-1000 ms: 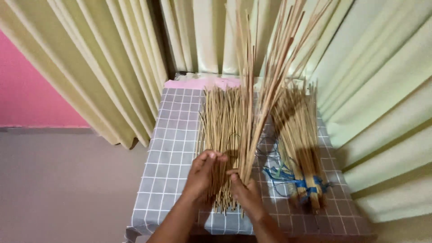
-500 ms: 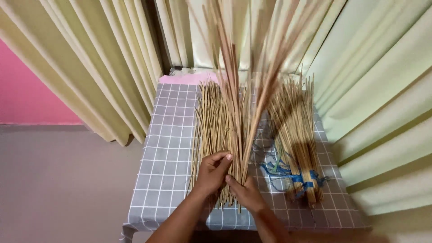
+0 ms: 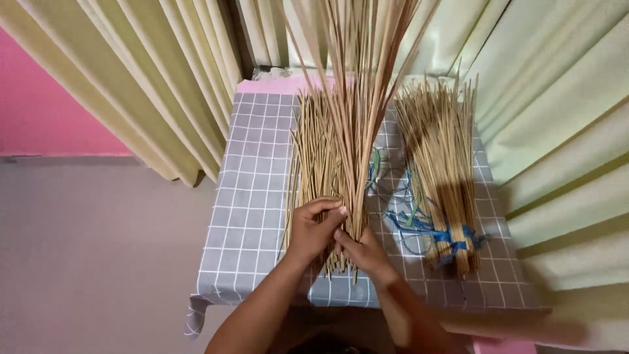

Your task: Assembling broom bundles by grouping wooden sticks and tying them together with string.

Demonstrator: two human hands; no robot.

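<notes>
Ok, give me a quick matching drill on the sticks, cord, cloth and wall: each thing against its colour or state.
Things:
1. held sticks
2. tied bundle
3. cloth
4. wall

Colour or state:
a. pink
b. grey with a white grid
c. gripped at the base by the left hand and right hand, fanning upward
d. lying flat, bound with blue cord

Pairs: 1-c, 2-d, 3-b, 4-a
</notes>
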